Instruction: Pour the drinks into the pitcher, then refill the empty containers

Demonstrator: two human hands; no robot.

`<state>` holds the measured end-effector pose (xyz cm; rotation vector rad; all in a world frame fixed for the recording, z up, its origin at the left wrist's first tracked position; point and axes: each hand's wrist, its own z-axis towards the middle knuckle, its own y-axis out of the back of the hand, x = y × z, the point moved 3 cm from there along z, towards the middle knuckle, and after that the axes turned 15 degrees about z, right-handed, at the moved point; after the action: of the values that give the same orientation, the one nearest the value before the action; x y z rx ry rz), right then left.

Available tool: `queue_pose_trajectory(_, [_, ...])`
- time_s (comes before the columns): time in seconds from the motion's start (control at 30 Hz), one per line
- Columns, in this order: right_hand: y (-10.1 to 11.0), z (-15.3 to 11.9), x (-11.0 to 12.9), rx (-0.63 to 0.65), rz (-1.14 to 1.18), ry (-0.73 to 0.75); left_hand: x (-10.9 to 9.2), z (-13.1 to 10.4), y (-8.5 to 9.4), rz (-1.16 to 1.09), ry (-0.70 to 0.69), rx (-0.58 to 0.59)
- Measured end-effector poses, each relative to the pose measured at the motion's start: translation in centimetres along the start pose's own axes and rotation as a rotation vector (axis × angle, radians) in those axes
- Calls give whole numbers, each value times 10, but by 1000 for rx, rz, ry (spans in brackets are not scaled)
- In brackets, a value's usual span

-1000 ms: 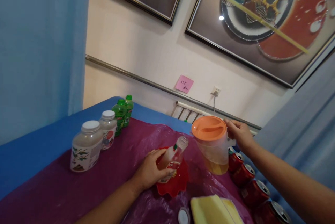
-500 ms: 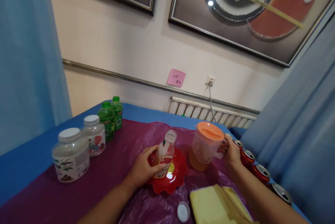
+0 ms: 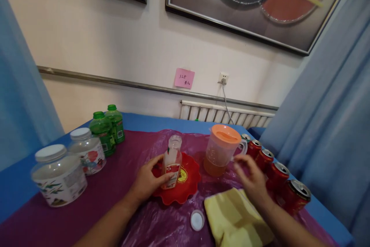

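My left hand [image 3: 148, 177] is wrapped round a clear glass bottle [image 3: 172, 166] with a red and white label; its mouth is uncapped. The bottle stands upright on a red scalloped plate [image 3: 190, 179]. My right hand [image 3: 250, 175] is off the handle of the pitcher, fingers apart, with nothing in it. The clear pitcher [image 3: 221, 148] has an orange lid and holds amber liquid; it stands right of the plate. In front of the plate lies a white cap [image 3: 197, 220]. A folded yellow cloth [image 3: 231, 216] rests below my right hand.
Two wide clear jars [image 3: 59, 179] with white lids and two green bottles [image 3: 105, 135] stand at the left. Several cans [image 3: 277, 173] line the right edge. Purple plastic sheeting [image 3: 115, 185] covers part of the blue table [image 3: 153, 121].
My right hand has let go of the pitcher's handle and drawn back toward me. My left hand still holds the bottle. The camera view has shifted.
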<state>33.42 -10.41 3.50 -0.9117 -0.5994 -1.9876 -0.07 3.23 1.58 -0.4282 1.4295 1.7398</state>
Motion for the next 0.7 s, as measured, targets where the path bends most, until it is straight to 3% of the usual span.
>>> queue_pose_trajectory(0.1, [-39, -56, 13, 562, -124, -6, 1, 1, -1, -66, 13, 51])
queue_pose_trajectory(0.17, [-59, -82, 12, 813, -225, -53, 2, 2, -1, -119, 12, 67])
queue_pose_trajectory(0.23, [-72, -95, 6, 972, -305, -82, 4, 3, -1, -161, 15, 68])
queue_pose_trajectory(0.5, [-81, -89, -1, 1119, -467, 7, 10, 6, 0, -239, 26, 62])
queue_pose_trajectory(0.7, [-96, -91, 4, 1175, -545, 212, 10, 5, 1, -186, 12, 46])
